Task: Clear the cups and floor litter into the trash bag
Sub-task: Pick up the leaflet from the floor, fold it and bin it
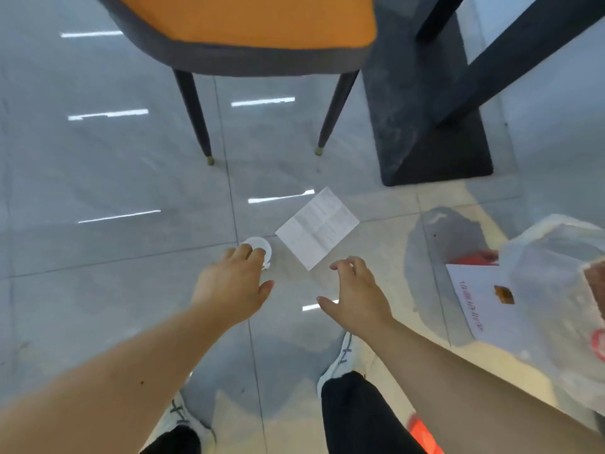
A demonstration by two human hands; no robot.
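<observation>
A small white cup [262, 245] lies on the grey tiled floor just beyond my left hand [234, 285], whose fingertips reach its near rim; the fingers are spread and do not close around it. A white printed sheet of paper [317, 227] lies flat on the floor to the right of the cup. My right hand [358, 291] hovers open just short of the paper's near corner, holding nothing. A translucent white trash bag [553, 306] sits at the right edge, with a white card and something red visible inside it.
A chair [245, 27] with an orange seat and dark tapered legs stands straight ahead. A black table base [432, 132] is to its right. My white shoes [343, 358] stand below my arms. An orange-red object [422, 430] lies near the bottom right.
</observation>
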